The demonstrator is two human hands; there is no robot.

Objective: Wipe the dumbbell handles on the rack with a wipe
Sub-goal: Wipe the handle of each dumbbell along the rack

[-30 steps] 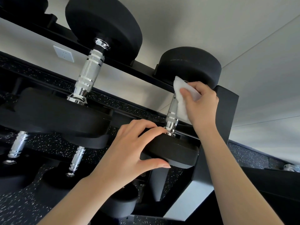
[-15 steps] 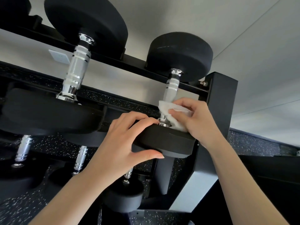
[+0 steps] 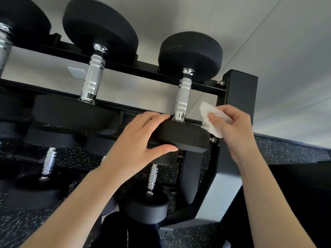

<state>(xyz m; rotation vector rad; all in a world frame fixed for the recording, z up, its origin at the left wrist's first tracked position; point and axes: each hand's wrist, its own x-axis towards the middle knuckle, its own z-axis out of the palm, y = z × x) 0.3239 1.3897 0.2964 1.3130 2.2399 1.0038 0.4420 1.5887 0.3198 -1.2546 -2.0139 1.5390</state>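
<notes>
My right hand [image 3: 234,129], right of centre, pinches a crumpled white wipe [image 3: 212,119] just beside the chrome dumbbell handle [image 3: 182,97], not touching it. My left hand [image 3: 136,142] grips that dumbbell's near black head [image 3: 184,136]. The black rack [image 3: 240,93] post stands behind the wipe; a larger dumbbell [image 3: 93,76] sits upper left.

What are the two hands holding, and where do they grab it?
The right hand pinches the white wipe at its crumpled edge. The left hand grips the dumbbell's near black end around its rim.
</notes>
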